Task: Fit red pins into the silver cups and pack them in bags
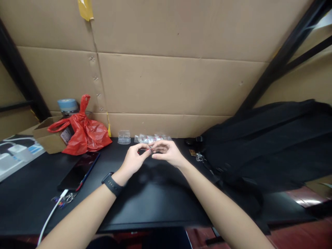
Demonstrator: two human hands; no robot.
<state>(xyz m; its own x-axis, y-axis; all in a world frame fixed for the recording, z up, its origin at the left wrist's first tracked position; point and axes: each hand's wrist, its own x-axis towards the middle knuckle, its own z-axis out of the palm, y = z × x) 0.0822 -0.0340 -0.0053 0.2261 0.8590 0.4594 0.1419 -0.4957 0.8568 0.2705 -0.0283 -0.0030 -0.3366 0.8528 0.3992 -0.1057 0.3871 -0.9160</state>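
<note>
Near the middle of the table, my left hand (134, 158) pinches a small, thin metal ring (150, 150) between thumb and fingers. Bits of red show beside the ring, too small to make out. From the other side my right hand (168, 152) meets it, fingers curled and fingertips at the ring, with the thumb just below. Both hands are held above the dark table top (155, 204). Right behind them lie clear plastic packets (151, 138) with some red inside, partly covered by my fingers.
A red plastic bag (86, 133), a cardboard box (52, 138) and a phone (79, 171) on a white cable (52, 214) are at left, near a power strip (15, 160). A clear plastic piece (124, 137) stands behind. At right are metal rings (199, 157) and a black backpack (269, 145).
</note>
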